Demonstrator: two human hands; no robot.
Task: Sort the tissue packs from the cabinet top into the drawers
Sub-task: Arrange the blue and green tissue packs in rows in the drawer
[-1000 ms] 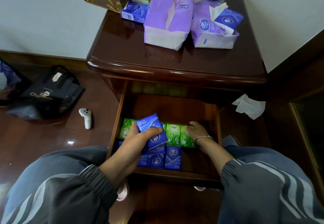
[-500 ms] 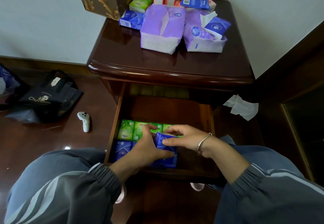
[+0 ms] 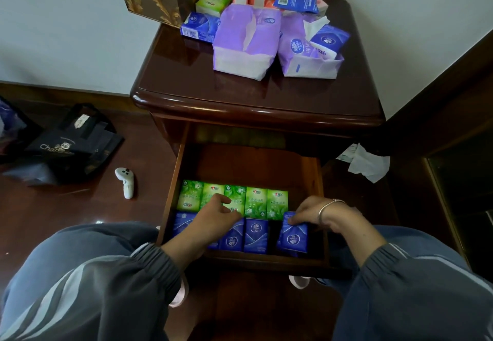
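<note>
In the open dark-wood drawer (image 3: 318, 207) the small packs lie sorted by colour – a back row of green packs (image 3: 256, 200), a front row of blue packs (image 3: 255, 235). The right hand (image 3: 314, 211) pinches a small blue plastic tissue pack (image 3: 292, 236), likely to slot it beside that row across a dark gap. The left hand (image 3: 213, 219) rests loosely open on the rows, holding nothing. More packs – purple (image 3: 245, 44), pink, blue – crowd the glossy counter (image 3: 240, 95) above.
</note>
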